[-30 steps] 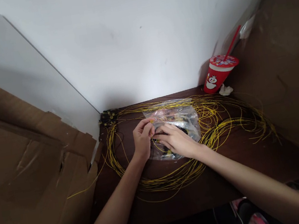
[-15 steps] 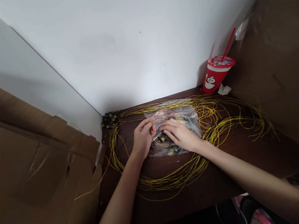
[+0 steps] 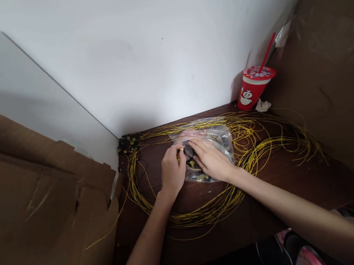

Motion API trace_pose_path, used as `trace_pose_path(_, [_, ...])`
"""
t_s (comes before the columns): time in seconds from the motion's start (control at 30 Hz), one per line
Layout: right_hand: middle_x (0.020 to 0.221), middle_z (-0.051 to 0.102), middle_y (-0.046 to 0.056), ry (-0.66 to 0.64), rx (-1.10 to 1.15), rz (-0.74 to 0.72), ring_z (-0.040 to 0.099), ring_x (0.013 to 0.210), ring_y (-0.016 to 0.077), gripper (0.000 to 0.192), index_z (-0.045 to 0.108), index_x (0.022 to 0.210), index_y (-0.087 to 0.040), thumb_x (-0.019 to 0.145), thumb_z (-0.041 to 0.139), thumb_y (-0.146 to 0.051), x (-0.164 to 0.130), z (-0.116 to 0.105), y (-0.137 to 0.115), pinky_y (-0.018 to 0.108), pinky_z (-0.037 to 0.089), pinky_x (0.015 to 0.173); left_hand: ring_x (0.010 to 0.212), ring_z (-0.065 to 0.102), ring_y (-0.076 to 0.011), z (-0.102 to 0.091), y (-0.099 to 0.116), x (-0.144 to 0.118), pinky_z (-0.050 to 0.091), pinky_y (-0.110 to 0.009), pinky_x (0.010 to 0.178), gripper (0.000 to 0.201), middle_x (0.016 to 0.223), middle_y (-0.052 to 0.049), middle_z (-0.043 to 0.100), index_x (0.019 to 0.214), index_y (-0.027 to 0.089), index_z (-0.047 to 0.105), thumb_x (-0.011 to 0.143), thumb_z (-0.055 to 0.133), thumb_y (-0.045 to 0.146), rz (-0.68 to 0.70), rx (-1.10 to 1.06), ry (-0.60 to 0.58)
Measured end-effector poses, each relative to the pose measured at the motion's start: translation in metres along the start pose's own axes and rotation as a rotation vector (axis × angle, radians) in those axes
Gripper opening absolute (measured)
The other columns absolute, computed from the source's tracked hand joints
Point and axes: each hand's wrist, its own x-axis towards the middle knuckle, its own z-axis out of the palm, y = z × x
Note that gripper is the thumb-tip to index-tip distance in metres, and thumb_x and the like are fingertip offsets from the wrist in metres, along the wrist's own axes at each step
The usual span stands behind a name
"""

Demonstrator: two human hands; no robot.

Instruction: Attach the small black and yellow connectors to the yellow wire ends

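My left hand (image 3: 172, 172) and right hand (image 3: 210, 160) met fingertip to fingertip, pinching a small yellow piece (image 3: 181, 150) over the plastic bag (image 3: 218, 137), inside the wire coils (image 3: 260, 146); cup (image 3: 253, 87) at two o'clock.

Dark table (image 3: 273, 189) bears yellow wires (image 3: 260, 146), bag (image 3: 221, 136), cup (image 3: 253, 86).

Both forearms are bare to the frame edge, with no sleeves, rings or watch.
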Motion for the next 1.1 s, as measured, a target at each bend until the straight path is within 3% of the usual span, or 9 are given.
trace_pose_path(0.17, [0.142,0.040,0.026,-0.064,-0.054,0.017,0.038,0.133,0.0347,0.059,0.038,0.138,0.003,0.092,0.042,-0.033,0.002,-0.003,-0.005,0.050,0.033,0.111,0.120,0.052,-0.0207,0.005,-0.001,0.001,0.041,-0.039,0.102,0.018,0.122,-0.013,0.058,0.099,0.017,0.053,0.090,0.038,0.011,0.092,0.023,0.034])
trace_pose_path(0.27, [0.149,0.032,0.020,-0.049,-0.026,-0.094,0.027,0.140,0.0291,0.054,0.034,0.141,-0.002,0.090,0.038,-0.020,0.003,-0.004,-0.004,0.048,0.027,0.115,0.120,0.052,-0.0196,0.005,0.001,0.001,0.041,-0.039,0.102,0.017,0.123,-0.012,0.058,0.099,0.018,0.052,0.091,0.038,0.013,0.100,-0.014,0.069])
trace_pose_path(0.4, [0.153,0.026,0.013,-0.069,0.012,-0.240,0.016,0.144,0.0229,0.074,0.026,0.146,-0.008,0.074,0.037,0.001,0.003,-0.003,0.000,0.046,0.023,0.117,0.102,0.061,-0.0176,0.002,0.002,0.003,0.047,-0.033,0.091,0.016,0.109,-0.009,0.064,0.100,0.019,0.051,0.092,0.037,0.016,0.019,-0.045,0.071])
trace_pose_path(0.5, [0.149,0.034,0.016,-0.085,0.006,-0.256,0.023,0.142,0.0267,0.071,0.032,0.142,-0.004,0.072,0.039,0.001,0.003,-0.002,0.001,0.048,0.025,0.116,0.094,0.064,-0.0181,0.001,0.000,0.004,0.048,-0.031,0.083,0.016,0.100,-0.007,0.066,0.100,0.019,0.050,0.092,0.037,0.016,-0.051,-0.030,0.072])
trace_pose_path(0.67, [0.123,0.056,0.015,-0.027,0.069,-0.192,0.048,0.120,0.0264,0.049,0.049,0.131,-0.011,0.082,0.040,-0.004,0.002,-0.007,-0.001,0.046,0.044,0.102,0.080,0.065,-0.0189,-0.003,-0.003,0.006,0.046,-0.029,0.072,0.017,0.094,-0.006,0.068,0.100,0.019,0.050,0.091,0.036,0.017,-0.144,0.030,0.045])
trace_pose_path(0.73, [0.126,0.053,0.015,-0.009,0.087,-0.191,0.046,0.122,0.0265,0.048,0.048,0.131,-0.010,0.084,0.040,-0.006,0.001,-0.008,-0.001,0.045,0.043,0.103,0.080,0.065,-0.0190,-0.005,-0.002,0.007,0.045,-0.029,0.072,0.017,0.094,-0.006,0.068,0.100,0.019,0.050,0.092,0.035,0.017,-0.166,0.029,0.036])
trace_pose_path(0.87, [0.143,0.040,0.018,-0.032,0.110,-0.172,0.035,0.133,0.0287,0.061,0.029,0.144,-0.008,0.084,0.040,-0.009,0.003,-0.005,0.001,0.048,0.036,0.109,0.083,0.067,-0.0191,-0.009,-0.001,0.008,0.045,-0.029,0.074,0.016,0.091,-0.006,0.071,0.102,0.019,0.047,0.093,0.034,0.018,-0.199,-0.005,-0.009])
trace_pose_path(0.93, [0.142,0.040,0.018,-0.054,0.111,-0.157,0.035,0.133,0.0287,0.063,0.025,0.145,-0.010,0.084,0.040,-0.009,0.003,-0.004,0.002,0.049,0.036,0.108,0.080,0.067,-0.0187,-0.010,-0.001,0.009,0.045,-0.029,0.074,0.016,0.087,-0.005,0.072,0.103,0.020,0.047,0.093,0.034,0.019,-0.204,-0.009,-0.035])
trace_pose_path(1.1, [0.121,0.055,0.012,-0.035,0.129,-0.157,0.047,0.116,0.0261,0.041,0.052,0.124,-0.015,0.084,0.046,-0.012,0.004,-0.009,0.003,0.046,0.041,0.100,0.078,0.069,-0.0173,-0.012,-0.004,0.010,0.047,-0.029,0.078,0.016,0.080,-0.002,0.073,0.102,0.020,0.047,0.092,0.036,0.021,-0.214,-0.111,-0.052])
